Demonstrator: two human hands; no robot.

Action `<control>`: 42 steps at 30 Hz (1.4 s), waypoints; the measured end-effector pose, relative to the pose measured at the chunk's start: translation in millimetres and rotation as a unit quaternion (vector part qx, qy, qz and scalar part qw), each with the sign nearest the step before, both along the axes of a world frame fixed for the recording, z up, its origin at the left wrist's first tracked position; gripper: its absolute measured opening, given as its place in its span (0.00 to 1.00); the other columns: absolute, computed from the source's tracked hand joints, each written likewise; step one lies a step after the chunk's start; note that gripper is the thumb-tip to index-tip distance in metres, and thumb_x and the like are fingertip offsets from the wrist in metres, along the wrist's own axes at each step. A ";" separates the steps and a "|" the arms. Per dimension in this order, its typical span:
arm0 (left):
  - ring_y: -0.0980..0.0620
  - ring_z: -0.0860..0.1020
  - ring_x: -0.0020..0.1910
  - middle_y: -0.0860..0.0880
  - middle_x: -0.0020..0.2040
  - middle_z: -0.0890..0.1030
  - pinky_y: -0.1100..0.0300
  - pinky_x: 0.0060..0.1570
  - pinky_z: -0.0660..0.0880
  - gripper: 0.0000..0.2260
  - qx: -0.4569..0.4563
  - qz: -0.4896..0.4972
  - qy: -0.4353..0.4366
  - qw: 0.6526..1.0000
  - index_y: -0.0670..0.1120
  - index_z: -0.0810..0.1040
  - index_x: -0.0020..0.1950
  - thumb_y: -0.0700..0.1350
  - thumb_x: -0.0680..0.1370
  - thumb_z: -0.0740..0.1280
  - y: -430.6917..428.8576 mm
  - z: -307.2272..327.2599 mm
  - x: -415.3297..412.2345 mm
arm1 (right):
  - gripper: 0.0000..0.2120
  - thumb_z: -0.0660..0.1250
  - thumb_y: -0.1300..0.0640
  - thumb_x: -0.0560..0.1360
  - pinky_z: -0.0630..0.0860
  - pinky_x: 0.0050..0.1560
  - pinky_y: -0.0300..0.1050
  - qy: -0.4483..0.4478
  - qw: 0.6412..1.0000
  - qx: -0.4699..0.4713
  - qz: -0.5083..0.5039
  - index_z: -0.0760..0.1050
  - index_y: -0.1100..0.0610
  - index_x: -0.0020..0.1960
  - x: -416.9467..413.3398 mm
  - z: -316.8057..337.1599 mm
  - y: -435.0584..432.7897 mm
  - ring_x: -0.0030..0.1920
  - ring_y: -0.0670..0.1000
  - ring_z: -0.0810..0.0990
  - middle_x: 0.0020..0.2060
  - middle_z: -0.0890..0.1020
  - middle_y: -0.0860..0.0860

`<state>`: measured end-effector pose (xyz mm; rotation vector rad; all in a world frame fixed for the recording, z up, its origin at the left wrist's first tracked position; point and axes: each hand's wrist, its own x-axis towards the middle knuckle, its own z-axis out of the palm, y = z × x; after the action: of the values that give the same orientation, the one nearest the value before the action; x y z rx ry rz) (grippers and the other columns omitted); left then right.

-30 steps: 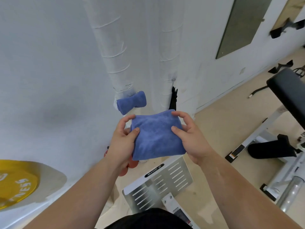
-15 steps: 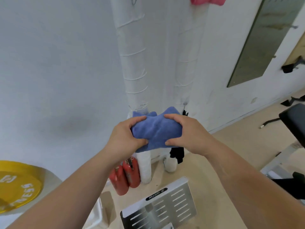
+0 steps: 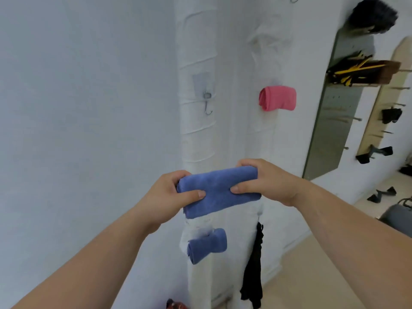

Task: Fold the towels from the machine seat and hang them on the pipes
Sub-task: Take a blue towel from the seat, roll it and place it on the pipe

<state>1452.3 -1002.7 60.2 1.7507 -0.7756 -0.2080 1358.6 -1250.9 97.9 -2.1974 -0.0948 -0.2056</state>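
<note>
I hold a folded blue towel (image 3: 219, 189) in front of two white wrapped pipes. My left hand (image 3: 171, 194) grips its left end and my right hand (image 3: 263, 180) grips its right end. The left pipe (image 3: 196, 130) carries an empty metal hook (image 3: 207, 104) above the towel and a second folded blue towel (image 3: 207, 245) hanging below it. On the right pipe (image 3: 265, 134) a folded pink towel (image 3: 277, 98) hangs at upper height.
A black cloth (image 3: 254, 264) hangs low on the right pipe. A grey pegboard (image 3: 334, 121) and a wooden board (image 3: 379, 108) with black handles stand on the wall at right. Red objects (image 3: 175, 304) sit on the floor by the left pipe.
My view has tilted upward, and both hands have raised the blue towel, now folded narrower into a long strip. The hook and pink towel have come into view.
</note>
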 end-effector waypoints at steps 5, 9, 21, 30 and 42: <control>0.56 0.82 0.50 0.54 0.54 0.81 0.61 0.49 0.81 0.18 -0.092 0.019 -0.073 0.993 0.66 0.72 0.63 0.44 0.82 0.67 -8.4 37.6 37.5 | 0.12 0.74 0.55 0.76 0.81 0.51 0.46 -0.090 0.990 0.091 -0.054 0.75 0.51 0.57 39.1 25.5 15.3 0.50 0.50 0.83 0.50 0.84 0.50; 0.62 0.78 0.60 0.60 0.63 0.78 0.62 0.58 0.77 0.18 -0.132 -0.004 -0.109 0.985 0.64 0.75 0.64 0.47 0.79 0.72 -23.6 51.8 62.0 | 0.14 0.68 0.52 0.81 0.85 0.50 0.54 -0.156 0.967 0.171 -0.103 0.69 0.44 0.64 64.1 35.7 22.5 0.54 0.55 0.84 0.59 0.78 0.50; 0.56 0.81 0.52 0.58 0.55 0.80 0.60 0.51 0.81 0.23 -0.077 0.046 -0.205 0.975 0.59 0.78 0.58 0.41 0.70 0.80 -60.7 117.7 108.4 | 0.09 0.64 0.60 0.82 0.76 0.34 0.39 -0.293 0.953 0.002 -0.076 0.75 0.48 0.58 119.6 91.4 -22.8 0.40 0.42 0.76 0.50 0.80 0.42; 0.52 0.80 0.52 0.54 0.56 0.79 0.57 0.51 0.79 0.22 -0.065 0.186 -0.282 0.939 0.59 0.77 0.58 0.42 0.70 0.79 -89.0 134.1 147.4 | 0.10 0.63 0.60 0.82 0.72 0.47 0.35 -0.348 0.937 -0.012 -0.018 0.73 0.48 0.60 194.6 104.5 -56.8 0.48 0.36 0.77 0.51 0.78 0.36; 0.57 0.79 0.59 0.53 0.62 0.79 0.59 0.59 0.77 0.26 -0.081 0.244 -0.332 0.908 0.64 0.75 0.56 0.38 0.69 0.79 -101.0 115.2 150.7 | 0.15 0.65 0.62 0.80 0.71 0.59 0.34 -0.437 0.899 0.013 -0.006 0.71 0.46 0.61 230.3 72.2 -64.4 0.57 0.48 0.77 0.57 0.78 0.49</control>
<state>1603.0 -1103.6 175.4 1.8007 -0.7630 0.8093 1588.9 -1315.4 170.0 -1.9156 -0.5691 -1.1800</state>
